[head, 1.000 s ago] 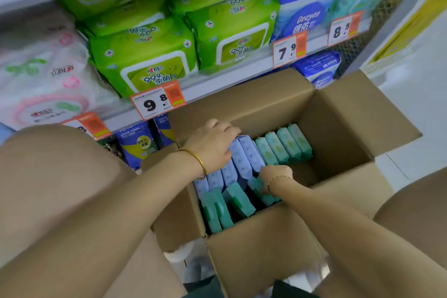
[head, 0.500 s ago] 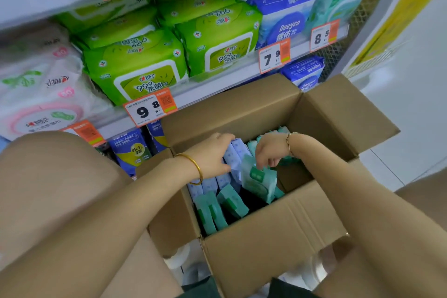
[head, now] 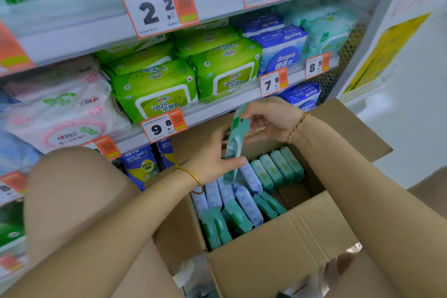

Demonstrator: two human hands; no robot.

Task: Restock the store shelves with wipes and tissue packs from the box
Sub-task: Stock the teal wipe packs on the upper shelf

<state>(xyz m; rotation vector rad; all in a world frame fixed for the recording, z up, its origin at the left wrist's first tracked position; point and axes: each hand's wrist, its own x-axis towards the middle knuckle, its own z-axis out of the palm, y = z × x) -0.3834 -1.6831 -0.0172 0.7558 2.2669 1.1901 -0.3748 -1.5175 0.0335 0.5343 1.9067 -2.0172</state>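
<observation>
Teal wipes pack (head: 235, 139) is just above the cardboard box (head: 278, 244), standing on edge. Right hand (head: 271, 118) pinches its top end, and left hand (head: 212, 159) has thumb and fingers curled round the lower half. It looks light and squishy with slick film, so I'd grip across the flat faces.

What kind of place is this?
Most likely a shop aisle. White-and-orange paper price tags line the grey metal shelf edges. Bright green plastic wipe packs sit in rows, and a brown cardboard box of small teal packs stands open below.
</observation>
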